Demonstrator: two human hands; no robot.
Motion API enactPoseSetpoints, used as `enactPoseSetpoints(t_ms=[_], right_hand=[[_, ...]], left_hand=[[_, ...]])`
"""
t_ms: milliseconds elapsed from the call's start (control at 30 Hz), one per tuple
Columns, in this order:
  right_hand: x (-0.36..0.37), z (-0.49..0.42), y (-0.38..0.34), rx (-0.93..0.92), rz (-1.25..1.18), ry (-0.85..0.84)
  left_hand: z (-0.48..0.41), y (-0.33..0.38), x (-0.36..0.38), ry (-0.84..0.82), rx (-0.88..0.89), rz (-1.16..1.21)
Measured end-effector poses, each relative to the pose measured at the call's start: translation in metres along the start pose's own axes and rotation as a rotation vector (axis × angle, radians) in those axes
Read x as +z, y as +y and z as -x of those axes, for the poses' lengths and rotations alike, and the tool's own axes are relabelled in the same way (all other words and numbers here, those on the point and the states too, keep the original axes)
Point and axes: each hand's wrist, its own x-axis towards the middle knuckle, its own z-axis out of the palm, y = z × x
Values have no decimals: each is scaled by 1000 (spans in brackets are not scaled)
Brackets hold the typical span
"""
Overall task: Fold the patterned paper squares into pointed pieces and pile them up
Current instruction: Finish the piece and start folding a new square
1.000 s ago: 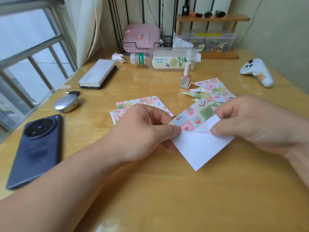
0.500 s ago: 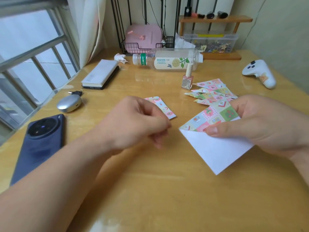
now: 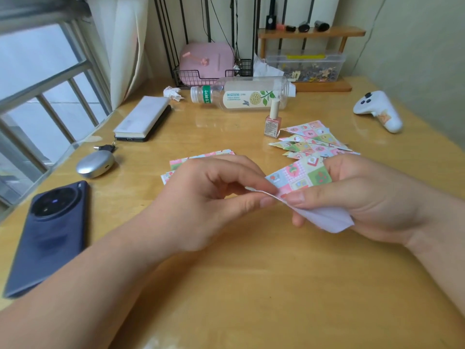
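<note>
A patterned paper square (image 3: 300, 176), white on its back, is held above the wooden table (image 3: 251, 285) between both hands. My left hand (image 3: 208, 200) pinches its left corner between thumb and forefinger. My right hand (image 3: 364, 197) grips the right side, thumb along the fold, with the white flap hanging below. Behind my right hand lies a pile of folded pointed pieces (image 3: 312, 141). More flat patterned squares (image 3: 201, 157) lie behind my left hand, mostly hidden by it.
A nail polish bottle (image 3: 273, 122) stands beside the pile, with a plastic bottle (image 3: 241, 95) lying behind it. A dark phone (image 3: 47, 235), a silver case (image 3: 95, 163) and a book (image 3: 143, 118) sit at the left. A white controller (image 3: 380, 110) rests at the right.
My left hand let go of the paper, then came back and pinched its left corner. My right hand lifted the paper off the table and folded it further.
</note>
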Motion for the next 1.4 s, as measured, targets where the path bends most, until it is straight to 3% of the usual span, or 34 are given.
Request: enactPoseSetpoints(t_ms=[100,267,400,533,700,967,1100,1267,1400], right_hand=[[0,-2,4,-54,67,97],[-4,-3,5,-309,-101,129],[4,-6,6,-398,174,326],[8,-10,8,-450,132,435],[10,-11,8,-400,131,474],[10,-11,7,-311,115,458],[7,-11,6,-243,-4,411],[11,-9,5,-176,97,290],[15,-8,3,-141,109,250]], left_hand=[[0,1,1,55,-72,17],[-2,2,-1,131,-295,137],[-3,3,0,153,-384,212],[-4,3,2,195,-440,324],[-4,3,3,194,-477,389],[-1,7,3,49,-588,424],[-2,4,1,22,-607,490],[1,2,5,-177,-617,473],[2,6,8,-185,-576,425]])
